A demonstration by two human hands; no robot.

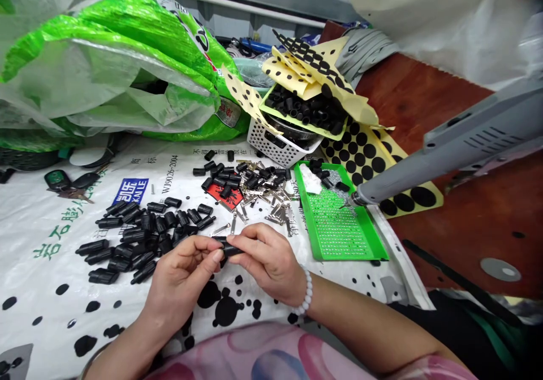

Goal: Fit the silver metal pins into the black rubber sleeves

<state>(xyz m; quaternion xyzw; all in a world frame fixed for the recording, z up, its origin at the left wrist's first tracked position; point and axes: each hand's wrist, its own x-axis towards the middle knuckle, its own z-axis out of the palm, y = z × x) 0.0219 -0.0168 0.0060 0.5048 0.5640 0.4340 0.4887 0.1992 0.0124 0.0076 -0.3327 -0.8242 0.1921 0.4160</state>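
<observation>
My left hand (pixel 180 281) and my right hand (pixel 269 261) pinch a small black plastic tube (pixel 227 247) between their fingers, one at each end. A pile of similar black tubes (pixel 139 236) lies just beyond my left hand. Loose metal pins (pixel 271 199) are scattered with more tubes (pixel 224 179) beyond my right hand. A green perforated tray (pixel 335 221) sits to the right, with a grey power tool (pixel 445 154) resting its metal tip near the tray's far corner. A white bead bracelet (pixel 307 292) circles my right wrist.
A printed white woven sack (pixel 63 318) covers the table. A white plastic basket (pixel 275 145) holds a bowl of black tubes under yellow backing sheets. A sheet of black round stickers (pixel 360 154) lies behind the tray. A bright green bag (pixel 127 69) rises at the back left.
</observation>
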